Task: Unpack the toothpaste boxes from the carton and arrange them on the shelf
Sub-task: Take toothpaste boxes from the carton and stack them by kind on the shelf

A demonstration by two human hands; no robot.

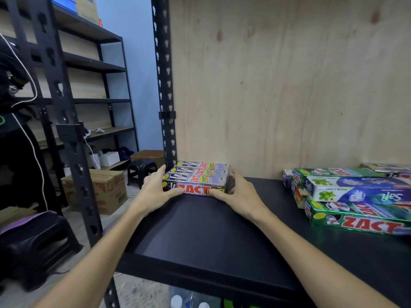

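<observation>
Three grey-and-brown Zact toothpaste boxes [196, 178] lie side by side at the back left of the black shelf [200, 236], against the plywood back panel. My left hand [155, 192] presses on their left end and my right hand [239, 194] on their right end, so the row is gripped between both hands. A pile of green Zact boxes and a blue Safi box [347, 196] lies at the right of the same shelf. A cardboard carton [106, 190] stands on the floor to the left, beyond the shelf post.
A black perforated shelf post [165, 85] rises just left of the boxes. A second black rack [89, 85] stands along the left wall. Two dark stools [140, 172] [33, 245] stand on the floor at left. Bottle caps [176, 300] show below the shelf.
</observation>
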